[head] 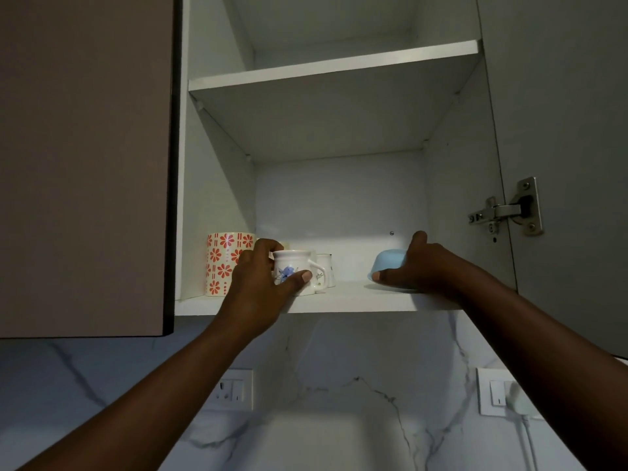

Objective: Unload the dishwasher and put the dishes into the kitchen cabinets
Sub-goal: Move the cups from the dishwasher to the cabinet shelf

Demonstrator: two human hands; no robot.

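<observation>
Glazed floral mug (295, 270) gripped by left hand (258, 283); right hand (419, 266) holds smooth, seemingly upturned blue bowl (387, 266).

I can read no text, no brand and no number here. The white cup (295, 270) in my left hand (261, 283) carries only a blue flower, and the tall mug (221, 263) beside it only red flowers and dashes.

Floral mug (294, 270) upright, blue bowl (389, 268) seemingly inverted
</observation>
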